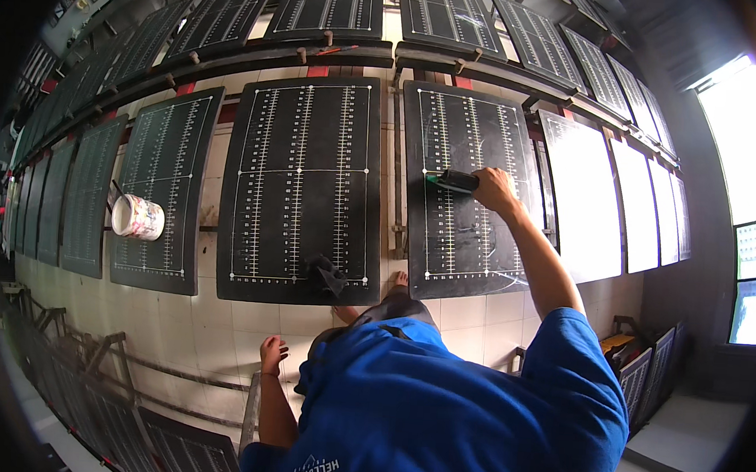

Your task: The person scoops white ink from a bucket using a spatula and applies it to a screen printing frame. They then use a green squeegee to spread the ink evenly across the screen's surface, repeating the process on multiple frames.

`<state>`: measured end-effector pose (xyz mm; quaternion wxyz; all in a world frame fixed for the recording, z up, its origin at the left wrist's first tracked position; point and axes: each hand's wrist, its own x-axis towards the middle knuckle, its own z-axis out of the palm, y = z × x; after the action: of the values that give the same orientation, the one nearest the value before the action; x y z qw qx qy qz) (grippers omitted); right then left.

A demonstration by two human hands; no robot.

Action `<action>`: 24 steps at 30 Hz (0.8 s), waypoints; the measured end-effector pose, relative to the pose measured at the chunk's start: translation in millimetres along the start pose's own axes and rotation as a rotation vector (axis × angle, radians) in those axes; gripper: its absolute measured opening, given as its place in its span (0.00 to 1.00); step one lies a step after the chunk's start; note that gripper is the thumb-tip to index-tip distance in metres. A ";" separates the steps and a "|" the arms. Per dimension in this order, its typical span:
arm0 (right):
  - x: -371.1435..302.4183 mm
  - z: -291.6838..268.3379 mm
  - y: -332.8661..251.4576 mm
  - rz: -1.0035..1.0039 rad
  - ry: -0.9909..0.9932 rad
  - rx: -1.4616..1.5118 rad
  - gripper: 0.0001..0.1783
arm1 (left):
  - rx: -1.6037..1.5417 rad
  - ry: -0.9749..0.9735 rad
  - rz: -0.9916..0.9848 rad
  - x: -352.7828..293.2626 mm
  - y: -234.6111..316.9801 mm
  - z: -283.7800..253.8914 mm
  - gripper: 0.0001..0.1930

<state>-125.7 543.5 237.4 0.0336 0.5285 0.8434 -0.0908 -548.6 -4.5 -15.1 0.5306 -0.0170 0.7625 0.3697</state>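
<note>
My right hand (494, 191) is closed around the dark handle of a hand tool with a green edge (451, 181). The tool rests on a black board (502, 242) printed with white ruler lines and a border; its exact kind is unclear. My left hand (273, 355) hangs low at my side, fingers loosely curled and apart, with nothing visible in it. On the neighbouring ruled board (277, 205) to the left, a crumpled dark cloth (326, 274) lies near the front edge.
A paint-smeared white bucket (139, 217) stands on a board further left. Black rails (259, 52) with more ruled boards run behind. Bright, glaring boards (581, 195) continue to the right. Below, metal frames (174, 371) and tiled floor surround my bare feet.
</note>
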 end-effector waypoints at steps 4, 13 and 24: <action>0.6 -22.1 37.1 0.124 -0.363 0.148 0.18 | 0.008 -0.064 -0.062 14.6 -37.4 -4.2 0.16; -63.5 66.4 161.7 0.566 -0.073 1.486 0.10 | 0.329 -0.155 0.295 8.8 -109.7 -42.0 0.18; 3.3 59.6 71.9 0.470 -0.036 2.036 0.10 | -0.100 -0.024 -0.083 -17.0 -76.1 -7.8 0.17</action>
<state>-64.9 565.8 170.0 -0.3982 0.4564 0.2434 -0.7575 -515.6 -70.5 -41.4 0.5529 -0.0706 0.7354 0.3853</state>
